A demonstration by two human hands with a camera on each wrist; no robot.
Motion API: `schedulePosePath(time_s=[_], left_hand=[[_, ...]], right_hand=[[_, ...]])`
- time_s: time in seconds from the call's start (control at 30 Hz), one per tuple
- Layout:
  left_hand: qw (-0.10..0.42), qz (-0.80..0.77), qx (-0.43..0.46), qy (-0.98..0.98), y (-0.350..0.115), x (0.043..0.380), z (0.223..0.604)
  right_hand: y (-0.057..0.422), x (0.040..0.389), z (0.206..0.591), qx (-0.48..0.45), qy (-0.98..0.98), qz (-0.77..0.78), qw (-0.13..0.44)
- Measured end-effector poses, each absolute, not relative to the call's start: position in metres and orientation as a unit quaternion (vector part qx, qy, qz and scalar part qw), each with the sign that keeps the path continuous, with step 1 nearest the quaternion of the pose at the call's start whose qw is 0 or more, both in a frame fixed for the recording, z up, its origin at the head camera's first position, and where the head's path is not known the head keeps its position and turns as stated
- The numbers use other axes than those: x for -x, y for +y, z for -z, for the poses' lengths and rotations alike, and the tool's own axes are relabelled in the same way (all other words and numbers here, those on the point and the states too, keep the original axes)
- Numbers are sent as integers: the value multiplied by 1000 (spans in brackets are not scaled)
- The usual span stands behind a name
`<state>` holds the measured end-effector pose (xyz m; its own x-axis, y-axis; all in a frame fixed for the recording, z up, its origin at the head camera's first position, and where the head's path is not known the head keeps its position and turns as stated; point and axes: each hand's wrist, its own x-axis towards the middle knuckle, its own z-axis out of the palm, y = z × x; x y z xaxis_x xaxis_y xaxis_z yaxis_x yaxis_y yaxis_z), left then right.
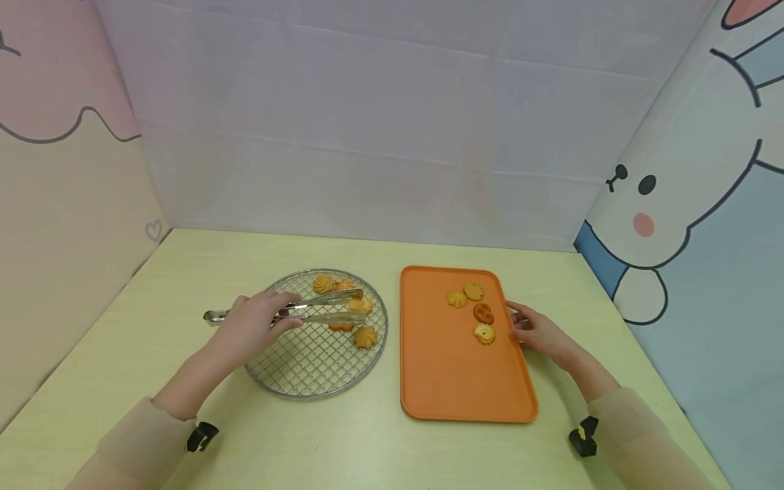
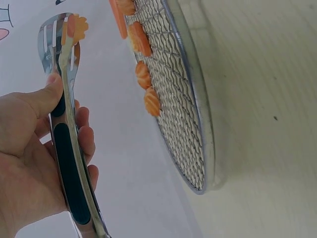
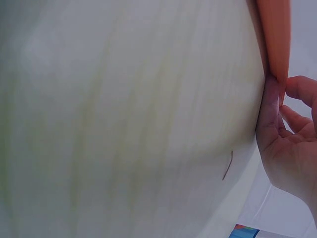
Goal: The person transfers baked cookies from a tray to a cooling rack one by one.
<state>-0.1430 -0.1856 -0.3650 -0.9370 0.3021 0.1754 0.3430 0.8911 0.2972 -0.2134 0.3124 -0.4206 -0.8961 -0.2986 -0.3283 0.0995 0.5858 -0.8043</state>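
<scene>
Long sleeves [image 1: 646,435] of a pale beige are worn on both arms, the cloth being plain and matched in colour. Each sleeve is ended in a cuff [image 1: 167,420] above the wrist, beyond which the left hand [image 1: 248,330] and the right hand [image 1: 545,335] are left bare. Beside the left cuff a small, angular black device [image 1: 201,437] is worn, touched with a pale mark; by the right cuff a second black device [image 1: 583,446] is worn, formed of two chunky parts, with a patch of yellow seen between them
</scene>
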Motion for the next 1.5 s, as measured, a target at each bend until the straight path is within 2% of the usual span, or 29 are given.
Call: schedulePosePath(time_s=[0.57,1.17,1.5], left_hand=[[51,146,188,-970,-202,132,391],[55,128,192,-972,-208,125,395],[32,122,190,-974,-213,125,397]], right_hand=[[311,212,419,59,862,454,217],[312,213,421,56,865,451,212],[313,213,423,55,865,452,212]])
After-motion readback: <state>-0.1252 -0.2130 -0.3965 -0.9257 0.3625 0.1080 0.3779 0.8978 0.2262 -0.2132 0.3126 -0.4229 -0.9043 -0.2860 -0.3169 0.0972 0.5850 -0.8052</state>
